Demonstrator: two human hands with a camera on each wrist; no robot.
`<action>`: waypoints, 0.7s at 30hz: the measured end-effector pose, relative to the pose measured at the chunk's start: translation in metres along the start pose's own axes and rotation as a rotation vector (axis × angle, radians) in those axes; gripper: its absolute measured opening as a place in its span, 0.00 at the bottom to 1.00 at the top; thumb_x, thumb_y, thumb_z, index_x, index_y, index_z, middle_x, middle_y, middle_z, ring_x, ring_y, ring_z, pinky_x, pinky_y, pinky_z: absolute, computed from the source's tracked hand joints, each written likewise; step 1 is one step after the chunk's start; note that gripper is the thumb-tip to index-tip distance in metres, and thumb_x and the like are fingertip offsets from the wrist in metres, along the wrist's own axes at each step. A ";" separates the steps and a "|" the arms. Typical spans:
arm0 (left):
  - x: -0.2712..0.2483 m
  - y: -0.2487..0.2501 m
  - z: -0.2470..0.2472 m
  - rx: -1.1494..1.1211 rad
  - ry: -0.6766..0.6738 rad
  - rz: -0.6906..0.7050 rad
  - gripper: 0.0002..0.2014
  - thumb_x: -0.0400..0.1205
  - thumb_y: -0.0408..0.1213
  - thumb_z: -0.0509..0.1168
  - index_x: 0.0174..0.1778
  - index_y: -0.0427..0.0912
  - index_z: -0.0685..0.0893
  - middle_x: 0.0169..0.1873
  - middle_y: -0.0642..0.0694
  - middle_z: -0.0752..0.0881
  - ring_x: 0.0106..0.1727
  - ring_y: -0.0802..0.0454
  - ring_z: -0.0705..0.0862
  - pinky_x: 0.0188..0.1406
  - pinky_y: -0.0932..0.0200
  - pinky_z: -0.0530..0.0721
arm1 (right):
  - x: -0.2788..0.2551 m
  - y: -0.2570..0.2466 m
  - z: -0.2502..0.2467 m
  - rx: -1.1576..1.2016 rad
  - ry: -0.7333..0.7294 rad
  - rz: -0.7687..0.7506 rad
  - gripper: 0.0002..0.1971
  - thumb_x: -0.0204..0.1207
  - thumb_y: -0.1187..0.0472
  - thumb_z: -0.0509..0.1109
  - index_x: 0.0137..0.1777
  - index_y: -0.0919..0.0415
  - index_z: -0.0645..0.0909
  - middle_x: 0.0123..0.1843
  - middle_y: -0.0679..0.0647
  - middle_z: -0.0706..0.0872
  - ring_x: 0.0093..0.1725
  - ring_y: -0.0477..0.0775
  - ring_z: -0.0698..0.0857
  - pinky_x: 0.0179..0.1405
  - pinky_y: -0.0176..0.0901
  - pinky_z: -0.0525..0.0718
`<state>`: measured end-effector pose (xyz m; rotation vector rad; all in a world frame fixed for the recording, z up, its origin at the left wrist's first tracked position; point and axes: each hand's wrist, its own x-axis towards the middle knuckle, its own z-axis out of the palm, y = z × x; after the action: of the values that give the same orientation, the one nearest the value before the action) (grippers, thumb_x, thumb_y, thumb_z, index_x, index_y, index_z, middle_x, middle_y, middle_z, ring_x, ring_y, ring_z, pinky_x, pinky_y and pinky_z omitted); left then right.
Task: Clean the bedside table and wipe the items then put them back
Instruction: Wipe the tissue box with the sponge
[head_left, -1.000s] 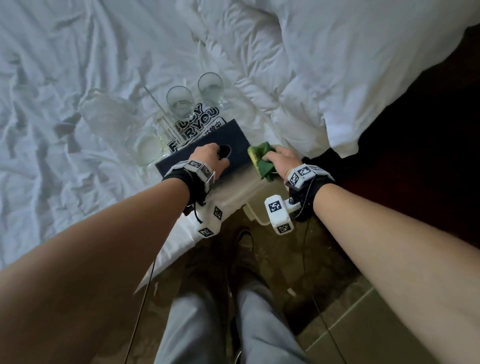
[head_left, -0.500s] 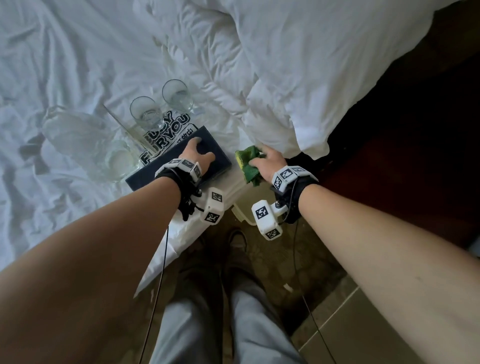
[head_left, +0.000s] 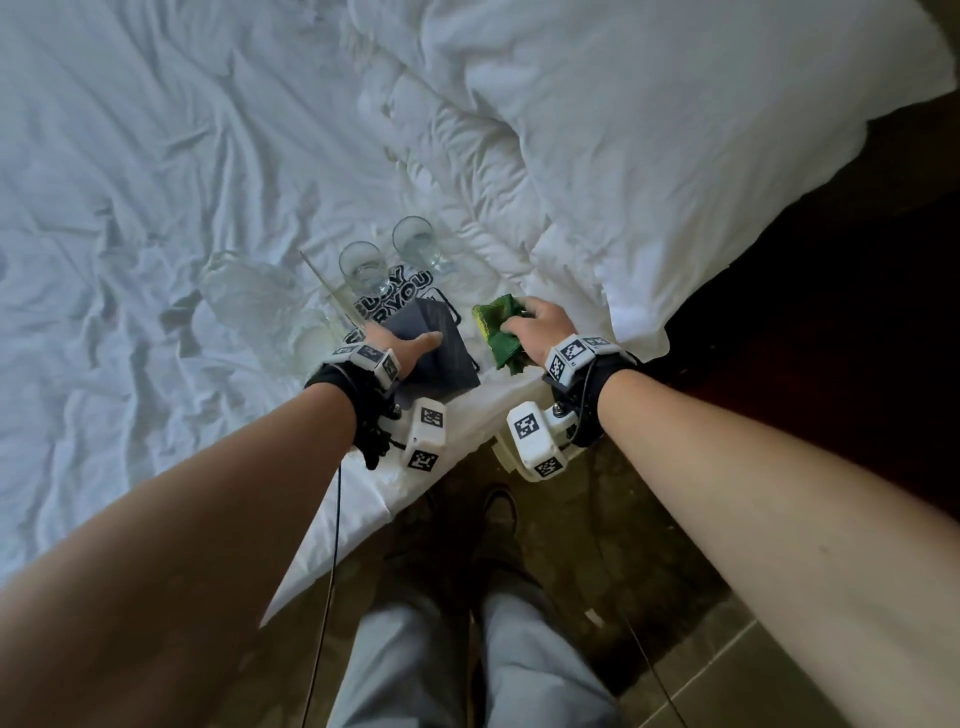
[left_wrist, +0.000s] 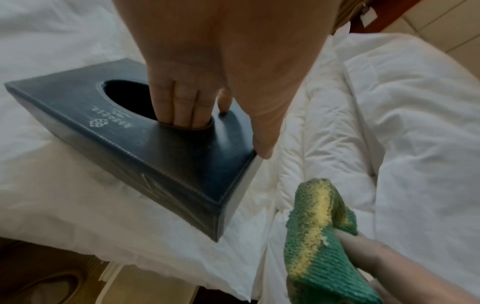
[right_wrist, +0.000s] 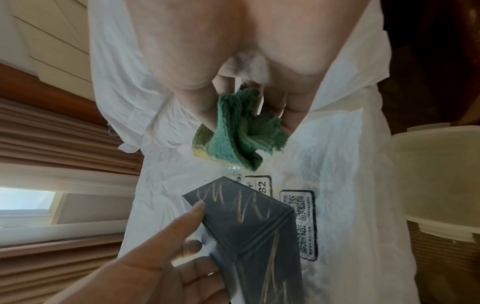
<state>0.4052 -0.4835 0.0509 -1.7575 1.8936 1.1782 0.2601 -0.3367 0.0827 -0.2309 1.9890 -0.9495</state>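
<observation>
My left hand (left_wrist: 207, 72) has its grip clamped on the dark tissue box (left_wrist: 145, 144), fingers (left_wrist: 179, 107) hooked into the oval opening, thumb at its end; the box sits tilted on the white bed (head_left: 156, 208). Just right of the box, my right hand (head_left: 540, 327) grips a bunched green-and-yellow cloth (head_left: 496, 322). Beyond the box stand two drinking glasses (head_left: 361, 265).

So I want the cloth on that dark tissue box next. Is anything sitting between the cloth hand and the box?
Nothing visible does. The right hand holds the green cloth beside the tissue box, with only bare white sheet in the gap. The left hand grips the box, fingers in its opening, and the glasses stand behind it.
</observation>
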 end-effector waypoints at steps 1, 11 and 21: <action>-0.002 -0.005 -0.006 -0.014 -0.017 0.010 0.53 0.57 0.72 0.75 0.70 0.36 0.76 0.61 0.39 0.84 0.58 0.37 0.84 0.53 0.49 0.84 | -0.004 -0.007 0.001 -0.011 -0.009 -0.015 0.17 0.76 0.66 0.69 0.64 0.56 0.84 0.49 0.54 0.86 0.45 0.53 0.83 0.38 0.30 0.81; -0.063 -0.025 -0.065 -0.311 -0.144 0.147 0.35 0.63 0.66 0.74 0.55 0.41 0.82 0.47 0.35 0.88 0.48 0.35 0.88 0.55 0.30 0.85 | -0.052 -0.050 0.015 -0.055 -0.084 -0.113 0.19 0.75 0.66 0.69 0.66 0.55 0.84 0.53 0.54 0.87 0.50 0.52 0.83 0.48 0.35 0.76; -0.068 -0.029 -0.080 -0.299 -0.163 0.212 0.16 0.82 0.48 0.68 0.62 0.43 0.82 0.58 0.41 0.85 0.56 0.40 0.85 0.57 0.47 0.85 | -0.069 -0.063 0.019 -0.109 -0.029 -0.127 0.22 0.75 0.70 0.68 0.68 0.54 0.82 0.52 0.53 0.86 0.52 0.56 0.85 0.52 0.41 0.82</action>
<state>0.4703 -0.4927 0.1383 -1.5655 1.9209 1.7039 0.3034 -0.3561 0.1659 -0.4343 2.0201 -0.9130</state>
